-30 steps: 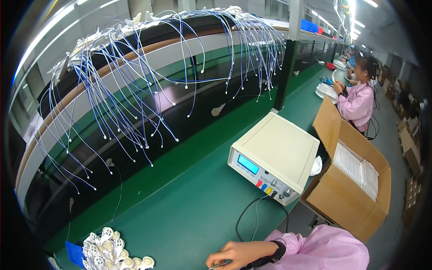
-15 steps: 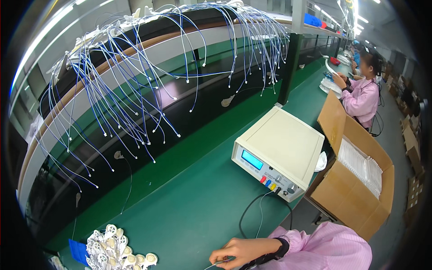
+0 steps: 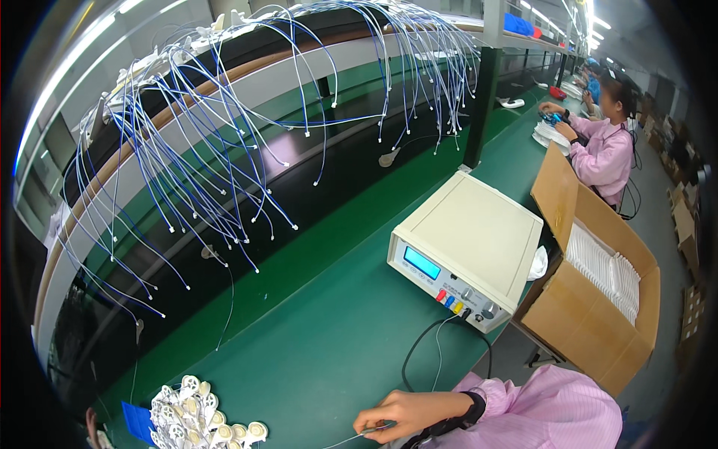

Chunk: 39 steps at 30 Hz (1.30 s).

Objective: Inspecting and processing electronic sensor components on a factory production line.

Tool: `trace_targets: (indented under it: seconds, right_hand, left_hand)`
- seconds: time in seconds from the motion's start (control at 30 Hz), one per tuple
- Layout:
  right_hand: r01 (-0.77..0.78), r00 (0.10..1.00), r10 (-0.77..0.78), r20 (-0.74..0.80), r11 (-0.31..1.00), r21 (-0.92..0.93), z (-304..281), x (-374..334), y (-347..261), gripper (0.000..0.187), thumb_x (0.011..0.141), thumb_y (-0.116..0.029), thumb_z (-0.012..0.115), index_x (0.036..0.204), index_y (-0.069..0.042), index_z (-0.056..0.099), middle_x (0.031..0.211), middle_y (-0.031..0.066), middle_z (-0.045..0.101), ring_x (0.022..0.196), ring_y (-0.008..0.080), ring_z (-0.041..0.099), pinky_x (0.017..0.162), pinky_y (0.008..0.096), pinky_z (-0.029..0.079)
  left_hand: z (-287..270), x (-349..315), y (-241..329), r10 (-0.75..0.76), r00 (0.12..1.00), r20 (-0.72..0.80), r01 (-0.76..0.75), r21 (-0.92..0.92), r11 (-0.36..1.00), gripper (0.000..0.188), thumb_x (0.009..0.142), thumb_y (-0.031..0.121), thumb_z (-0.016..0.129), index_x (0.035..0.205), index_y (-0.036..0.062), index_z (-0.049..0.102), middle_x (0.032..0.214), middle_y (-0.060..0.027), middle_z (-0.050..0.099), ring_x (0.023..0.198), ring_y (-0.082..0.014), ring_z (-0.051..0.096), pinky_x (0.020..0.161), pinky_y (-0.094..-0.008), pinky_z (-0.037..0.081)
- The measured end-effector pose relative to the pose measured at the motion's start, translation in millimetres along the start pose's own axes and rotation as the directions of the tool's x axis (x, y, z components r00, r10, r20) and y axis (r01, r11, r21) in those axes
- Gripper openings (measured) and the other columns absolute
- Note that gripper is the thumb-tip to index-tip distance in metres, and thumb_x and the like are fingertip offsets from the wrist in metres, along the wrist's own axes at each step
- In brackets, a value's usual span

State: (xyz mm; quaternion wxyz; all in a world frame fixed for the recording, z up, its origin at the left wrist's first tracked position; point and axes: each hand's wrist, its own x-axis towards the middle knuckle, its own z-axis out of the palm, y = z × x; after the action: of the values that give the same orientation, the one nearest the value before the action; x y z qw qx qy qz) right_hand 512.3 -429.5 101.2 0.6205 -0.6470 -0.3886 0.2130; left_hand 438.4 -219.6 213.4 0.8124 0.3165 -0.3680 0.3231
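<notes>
My right hand is at the bottom centre, over the green bench, with a black band round its wrist and a pink sleeve. Its fingers are pinched on a thin pale wire, which runs down and left out of the picture. My left hand is not in view. At the lower left lies a heap of white, round-headed plastic parts with thin wires, beside a blue piece. A bench instrument with a lit blue display stands beyond my right hand; a black cable and a grey lead come from its front.
Many blue and white wires with small connectors hang from a raised shelf along the back. An open cardboard box of stacked white parts stands at the right. A person in pink works farther along the bench. A blurred finger-like shape shows at the lower left rim.
The view has shifted slightly. My right hand stays at nearly the same spot, and more of the wire shows. The person farther along has moved their hands.
</notes>
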Motion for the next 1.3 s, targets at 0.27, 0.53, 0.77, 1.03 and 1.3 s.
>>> trace_targets:
  seconds: [0.27,0.53,0.77,1.03,1.3]
  right_hand:
    - [-0.058,0.998,0.058,-0.003,0.997,-0.043,-5,-12,18,0.017,0.09,-0.009,0.064,0.105,-0.003,0.059,0.074,0.0062,0.064,0.062,0.0176,0.061,0.059,0.0295,0.048]
    - [-0.179,0.935,0.164,-0.315,0.984,-0.019,-40,-61,32,0.016,0.09,-0.007,0.061,0.104,0.0,0.062,0.076,0.0075,0.07,0.065,0.0153,0.067,0.063,0.0251,0.053]
    - [-0.272,0.723,0.207,-0.659,0.962,0.004,-38,-69,44,0.044,0.092,0.002,0.053,0.136,0.004,0.048,0.077,0.0128,0.07,0.077,0.0175,0.07,0.068,0.0261,0.055]
    - [-0.397,0.7,0.37,-0.611,0.913,0.098,-19,-84,57,0.054,0.093,0.003,0.051,0.145,0.002,0.036,0.075,0.0143,0.07,0.077,0.0172,0.07,0.068,0.0272,0.055]
    - [-0.355,0.78,0.297,-0.551,0.935,0.002,-14,-78,52,0.049,0.092,0.002,0.052,0.14,0.0,0.044,0.082,0.0141,0.072,0.075,0.0172,0.07,0.071,0.0273,0.055]
  left_hand:
    - [-9,-15,-19,-0.772,0.477,-0.42,0.832,-0.067,0.551,0.014,0.099,0.021,0.048,0.092,0.0091,0.046,0.065,0.0025,0.036,0.057,-0.0097,0.036,0.053,-0.0264,0.03]
    - [-161,-39,-174,-0.955,-0.248,-0.163,0.968,-0.066,-0.24,0.021,0.102,0.023,0.04,0.092,0.0068,0.048,0.067,0.0021,0.039,0.062,-0.0113,0.038,0.061,-0.0277,0.037]
    - [-237,22,-339,-0.823,0.38,-0.422,0.925,0.193,0.328,0.062,0.102,0.042,0.04,0.14,-0.0049,0.031,0.142,-0.0233,0.037,0.135,-0.0303,0.031,0.113,-0.045,0.021]
    - [-289,-14,-297,-0.563,0.744,-0.36,-0.135,0.744,-0.654,0.057,0.071,0.015,0.076,0.116,-0.0081,0.049,0.12,-0.0237,0.051,0.116,-0.0384,0.048,0.095,-0.0436,0.044]
    - [-326,2,-223,-0.457,0.787,-0.416,-0.065,0.679,-0.731,0.012,0.087,0.008,0.056,0.094,0.0008,0.061,0.084,-0.0113,0.066,0.08,-0.0281,0.063,0.075,-0.0385,0.05]
